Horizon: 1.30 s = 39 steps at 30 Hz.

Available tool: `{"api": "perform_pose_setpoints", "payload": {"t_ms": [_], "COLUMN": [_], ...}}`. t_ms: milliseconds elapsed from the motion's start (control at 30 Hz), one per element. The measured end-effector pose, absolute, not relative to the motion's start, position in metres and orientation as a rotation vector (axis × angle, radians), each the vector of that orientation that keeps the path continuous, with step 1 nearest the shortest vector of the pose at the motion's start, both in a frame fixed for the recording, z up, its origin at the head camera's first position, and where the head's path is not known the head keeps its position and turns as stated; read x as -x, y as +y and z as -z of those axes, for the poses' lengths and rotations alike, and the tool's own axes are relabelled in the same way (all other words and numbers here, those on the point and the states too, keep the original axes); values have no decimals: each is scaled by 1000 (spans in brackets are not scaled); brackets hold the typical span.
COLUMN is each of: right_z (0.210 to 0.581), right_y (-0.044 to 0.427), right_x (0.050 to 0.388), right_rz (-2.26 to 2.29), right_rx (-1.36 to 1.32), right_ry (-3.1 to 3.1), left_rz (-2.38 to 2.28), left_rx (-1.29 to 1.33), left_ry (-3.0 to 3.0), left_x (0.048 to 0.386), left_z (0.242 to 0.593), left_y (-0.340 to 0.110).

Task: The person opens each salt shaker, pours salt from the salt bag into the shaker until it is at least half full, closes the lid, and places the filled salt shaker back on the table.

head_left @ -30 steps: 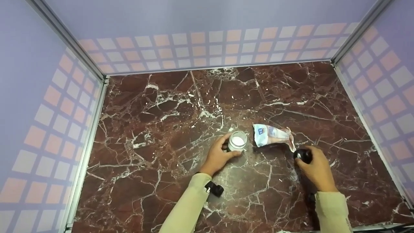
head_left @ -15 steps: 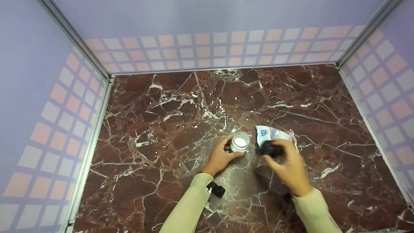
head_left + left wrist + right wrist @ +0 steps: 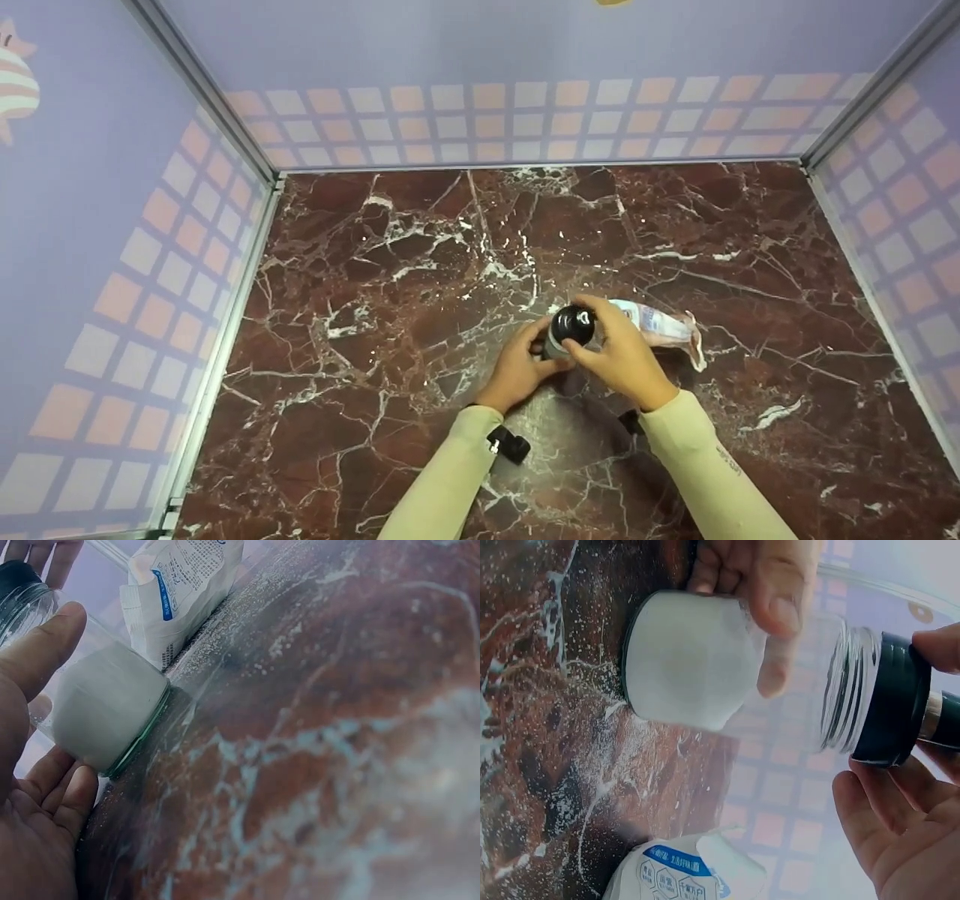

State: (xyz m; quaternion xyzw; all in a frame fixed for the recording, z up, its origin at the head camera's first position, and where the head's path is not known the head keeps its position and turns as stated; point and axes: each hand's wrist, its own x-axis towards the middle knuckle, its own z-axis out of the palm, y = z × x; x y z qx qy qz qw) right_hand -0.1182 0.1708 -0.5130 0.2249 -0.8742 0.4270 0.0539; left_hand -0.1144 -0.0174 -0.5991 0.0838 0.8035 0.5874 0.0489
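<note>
A clear glass jar (image 3: 694, 664), a bit over half full of white powder, stands upright on the marble-patterned table. My left hand (image 3: 520, 369) grips it round the side, thumb on the near face, as the left wrist view also shows. A black lid (image 3: 574, 324) sits at the jar's threaded mouth; my right hand (image 3: 624, 358) holds it by the rim with thumb and fingers. In the right wrist view some glass threads show below the lid. Just right of the jar lies a white and blue plastic packet (image 3: 660, 327), partly hidden by my right hand.
White grains and powder (image 3: 525, 255) are scattered over the dark red table (image 3: 360, 450), mostly beyond the jar. Lilac panels (image 3: 480, 124) with a checked band enclose the back and both sides.
My right hand has carried the black lid leftward, past the packet, and set it on the jar's mouth. My left hand has kept its grip on the jar. The head view has shifted slightly.
</note>
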Motion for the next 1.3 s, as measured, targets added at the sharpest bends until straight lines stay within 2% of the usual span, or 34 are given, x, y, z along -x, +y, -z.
{"api": "perform_pose_setpoints", "payload": {"t_ms": [367,767,1067,1300], "right_z": [524,530,530,529], "right_y": [167,156,168,164], "right_x": [126,122,113,114], "right_rz": [-1421,-1318,-1576,-1400], "right_rx": [-802,-492,-605,-459], "right_ry": [-2636,-2671,-2633,-2677], "left_rz": [-1802,-1866,-1839,-1812], "left_rx": [-227,-279,-252,-277], "left_ry": [2451,2441,2417,2461], "left_x": [117,117,116,117], "left_z": [597,600,597,598], "left_y": [-23,-21,-18,-17]}}
